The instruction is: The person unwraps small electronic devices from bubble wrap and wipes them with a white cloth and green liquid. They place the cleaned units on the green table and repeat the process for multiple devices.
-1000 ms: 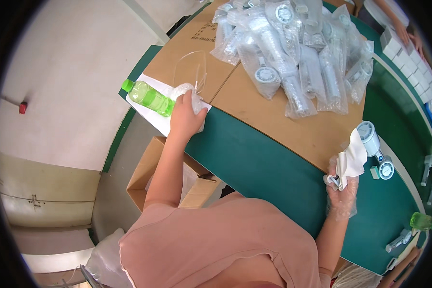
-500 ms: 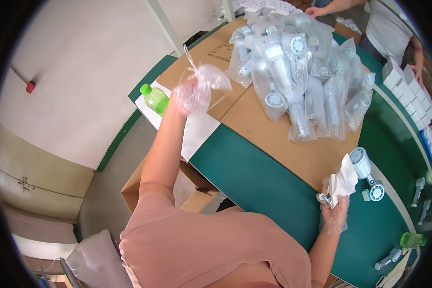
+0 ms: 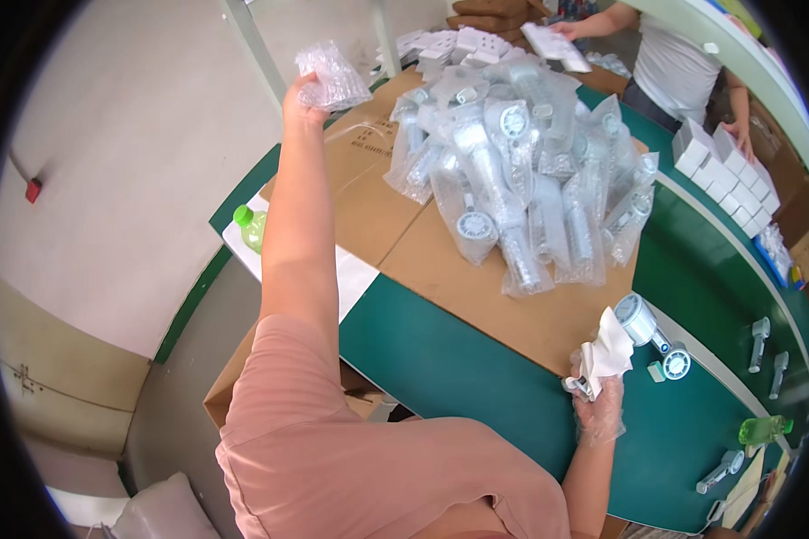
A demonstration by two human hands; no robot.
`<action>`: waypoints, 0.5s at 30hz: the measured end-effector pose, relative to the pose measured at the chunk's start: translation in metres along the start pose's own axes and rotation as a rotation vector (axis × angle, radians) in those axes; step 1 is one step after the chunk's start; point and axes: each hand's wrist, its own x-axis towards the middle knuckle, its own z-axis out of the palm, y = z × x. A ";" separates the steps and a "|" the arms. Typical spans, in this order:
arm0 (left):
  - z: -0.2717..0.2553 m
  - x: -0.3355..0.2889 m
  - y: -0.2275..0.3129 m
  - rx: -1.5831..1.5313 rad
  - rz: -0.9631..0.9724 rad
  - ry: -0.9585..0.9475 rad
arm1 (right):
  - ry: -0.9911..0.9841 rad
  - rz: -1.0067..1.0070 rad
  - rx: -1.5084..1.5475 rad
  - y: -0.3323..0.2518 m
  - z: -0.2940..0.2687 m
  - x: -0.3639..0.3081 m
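My left arm stretches out over the far left of the table. At its end my left hand (image 3: 306, 101) is closed on a clear bubble-wrap bag (image 3: 334, 75), held up near a pale metal post. Low on the right, my right hand (image 3: 600, 409), in a thin clear plastic glove, grips a crumpled white cloth (image 3: 608, 347). A small grey-white part (image 3: 577, 387) sticks out of the same hand, and its kind is unclear. Just beyond that hand, light-blue handheld fans (image 3: 635, 319) lie on the green table (image 3: 449, 359), next to a small pale block (image 3: 656, 371).
A heap of bubble-wrapped fans (image 3: 512, 171) covers much of the cardboard sheet (image 3: 404, 242). A green-capped bottle (image 3: 253, 230) stands left. White boxes (image 3: 728, 175) are stacked at the far right, by a co-worker (image 3: 674, 67) holding a white tray-like piece (image 3: 555, 47). Loose fan parts (image 3: 760, 344) lie right.
My left hand has reached farther away and up with the bubble-wrap bag. My right hand keeps its hold on the cloth. The co-worker's hand has lifted a white piece. The whole view has shifted.
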 end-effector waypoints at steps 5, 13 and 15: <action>-0.025 -0.045 0.002 1.833 -0.365 -0.398 | -0.008 0.007 0.003 0.002 0.004 -0.002; -0.125 -0.036 -0.084 2.147 -0.143 -0.081 | -0.005 0.027 0.023 0.002 0.004 0.002; -0.149 -0.020 -0.090 1.863 0.372 0.323 | -0.038 0.049 0.015 -0.002 0.014 0.005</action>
